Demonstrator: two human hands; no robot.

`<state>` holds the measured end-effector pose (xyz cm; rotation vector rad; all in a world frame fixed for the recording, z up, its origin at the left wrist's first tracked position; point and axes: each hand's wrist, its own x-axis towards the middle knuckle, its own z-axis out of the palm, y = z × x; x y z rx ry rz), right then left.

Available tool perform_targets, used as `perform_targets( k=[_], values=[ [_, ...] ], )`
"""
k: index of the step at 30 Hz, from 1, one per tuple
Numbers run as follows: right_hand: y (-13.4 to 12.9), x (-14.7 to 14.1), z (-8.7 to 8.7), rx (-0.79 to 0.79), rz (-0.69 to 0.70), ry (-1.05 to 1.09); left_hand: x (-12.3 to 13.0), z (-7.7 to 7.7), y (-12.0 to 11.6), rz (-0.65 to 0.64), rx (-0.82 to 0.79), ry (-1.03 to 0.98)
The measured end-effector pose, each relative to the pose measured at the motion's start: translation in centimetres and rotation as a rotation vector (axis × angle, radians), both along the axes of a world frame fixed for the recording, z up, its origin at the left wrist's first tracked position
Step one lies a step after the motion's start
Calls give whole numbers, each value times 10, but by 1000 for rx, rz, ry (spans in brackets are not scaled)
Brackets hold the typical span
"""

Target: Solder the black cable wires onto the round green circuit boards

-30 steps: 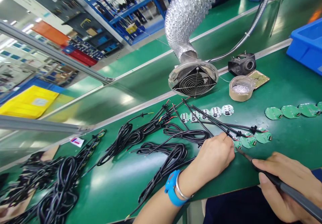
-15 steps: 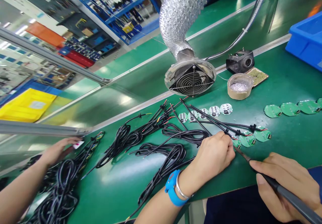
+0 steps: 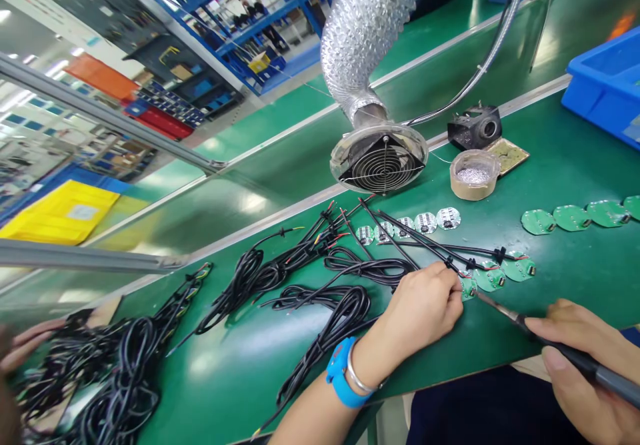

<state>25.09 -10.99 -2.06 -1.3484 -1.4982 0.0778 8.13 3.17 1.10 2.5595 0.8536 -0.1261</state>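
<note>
My right hand grips a soldering iron like a pen. Its metal tip is at the edge of the nearest round green circuit board. My left hand, with a blue band and a silver bangle at the wrist, is closed against that same board; its fingertips are hidden, so what they pinch cannot be made out. Black cables with red wire ends run to this board and to two boards beside it, past black clips.
Bundled black cables lie left of my hands. Behind are small boards, a solder-flecked tape roll, an iron stand and an extractor fan. A blue bin stands right. Another person's hand is far left.
My right hand and the iron have shifted slightly right, while my left hand stays at the board. The other person's hand has drawn back left and down toward the piled cables.
</note>
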Motion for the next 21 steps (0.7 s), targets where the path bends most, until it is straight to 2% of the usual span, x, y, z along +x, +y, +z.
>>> perform_targets(
  k=[3,6,14,21],
  values=[
    [2,1,-4,-3,0,17,-8,6,5,-176,9,-4],
    [2,1,-9,-4,12,22,-11,7,7,-258,55,37],
    [5,-4,-9,-5,21,4,-4,2,2,-179,71,58],
    [3,-3,-10,-5,34,-2,-2,4,5,-205,32,52]
  ],
)
